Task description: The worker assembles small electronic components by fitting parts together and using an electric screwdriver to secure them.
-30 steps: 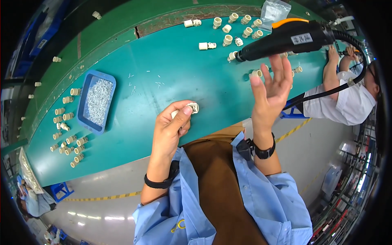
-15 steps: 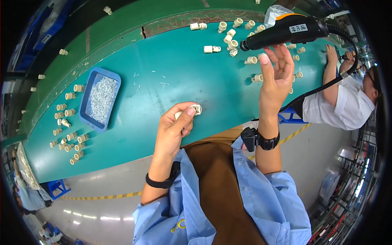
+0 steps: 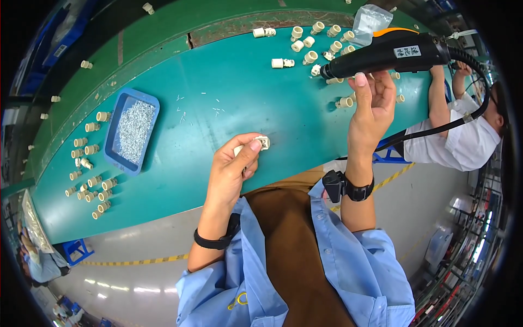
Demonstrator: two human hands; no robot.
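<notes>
One pale fitting (image 3: 264, 143) is pinched over the bench (image 3: 185, 163) by the left hand (image 3: 230, 166); I can't tell if the right hand (image 3: 371, 113) grips the black tool (image 3: 373, 58); loosely held, it could knock nearby fittings (image 3: 310, 57).

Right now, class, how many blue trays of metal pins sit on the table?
1: the blue tray, left of the left hand, beside a group of cream fittings.
</notes>
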